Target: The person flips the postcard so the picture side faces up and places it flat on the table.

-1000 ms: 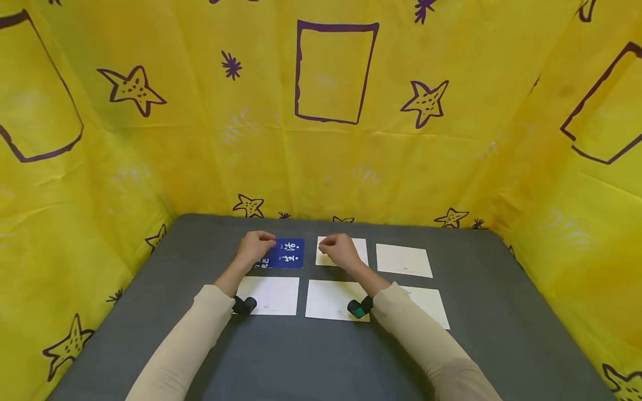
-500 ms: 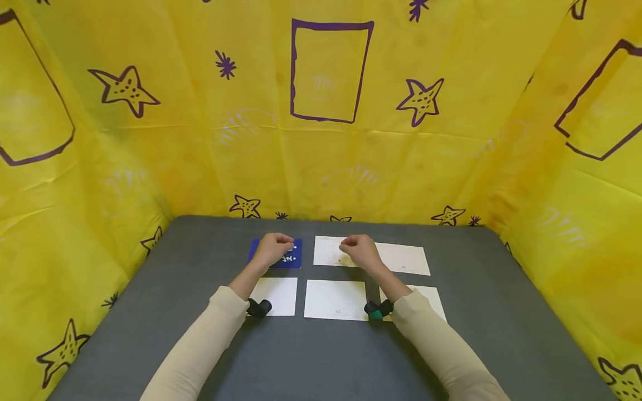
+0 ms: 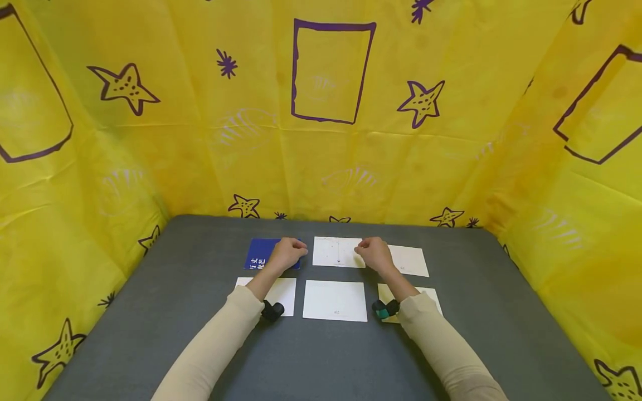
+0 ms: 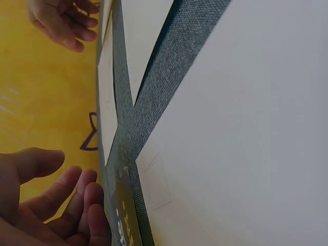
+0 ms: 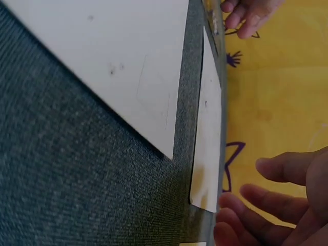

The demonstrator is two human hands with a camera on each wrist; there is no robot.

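My left hand hovers over the right part of a blue card with white characters, hiding some of it. In the left wrist view its fingers are loosely bent with a gap to the thumb, holding nothing. To the right, my right hand is at the right edge of a white card that bears faint marks. Its thumb and fingers are apart with nothing between them in the right wrist view. The right hand partly covers another off-white card.
A nearer row holds white cards: one under the left forearm, one in the middle, one under the right wrist. All lie on a dark grey table. Yellow patterned cloth encloses the back and sides.
Both hands have moved to the right. The left part of the blue card and the back middle white card are now uncovered. The cards appear to lie in the same places.
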